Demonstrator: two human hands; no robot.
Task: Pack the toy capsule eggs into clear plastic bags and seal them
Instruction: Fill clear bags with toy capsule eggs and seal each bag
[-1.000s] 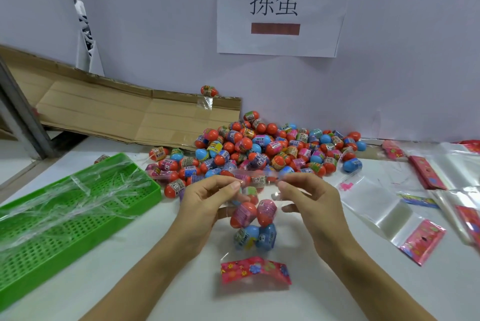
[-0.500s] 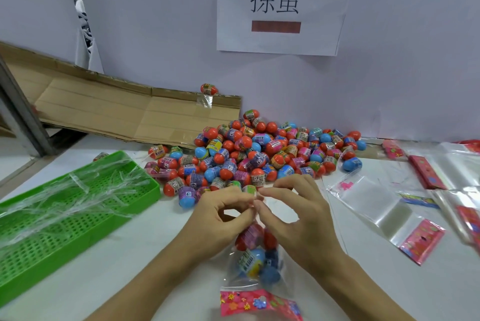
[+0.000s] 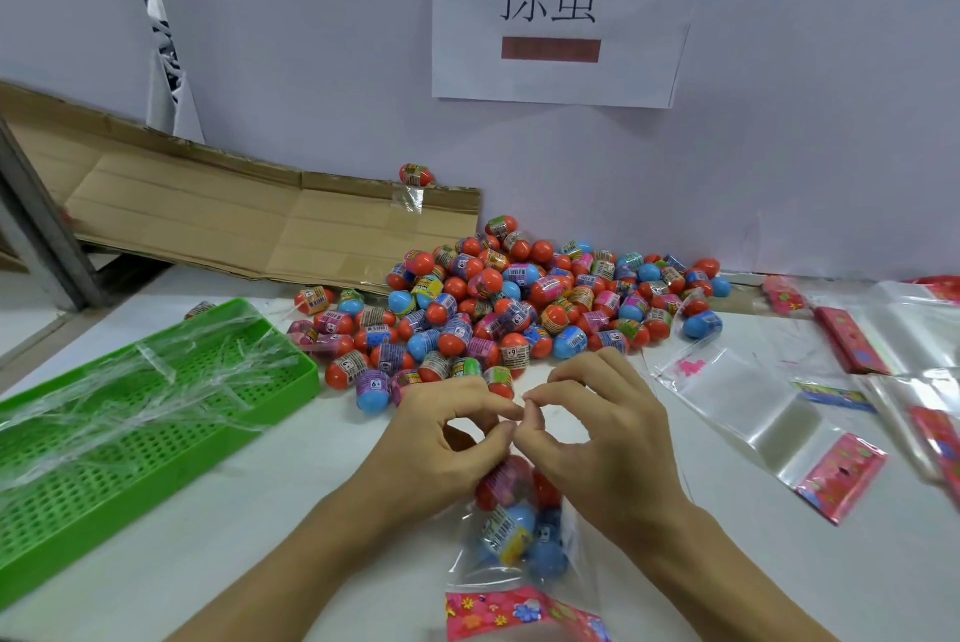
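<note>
A second ago the hands were spread apart, stretching the bag's mouth between them with the eggs hanging below; now they have come together until the fingertips meet, and the filled bag (image 3: 519, 532) has sunk lower, its pink flowered header (image 3: 519, 613) at the bottom edge of the view. I read that as the seal being pinched shut at its last stretch, so this bag looks almost finished.

Nearest, the filled bag lies on the white table (image 3: 234, 563) under both wrists, with red and blue capsule eggs inside it. Above it the left hand (image 3: 441, 444) pinches thumb to forefinger, and the right hand (image 3: 602, 438) does the same, the two pinches touching at the bag's top edge; the clear film there is too faint to see exactly where each finger grips.

To the left sits a green perforated tray (image 3: 62, 527) strewn with clear plastic strips. To the right lie empty clear bags (image 3: 753, 407) with pink headers, waiting for filling.

Further back is the pile of loose eggs (image 3: 519, 308), still large, so much of the task remains. Behind it a flattened cardboard sheet (image 3: 218, 210) leans by the wall with one egg (image 3: 415, 174) perched on its edge, and a paper sign (image 3: 561, 12) hangs on the wall
</note>
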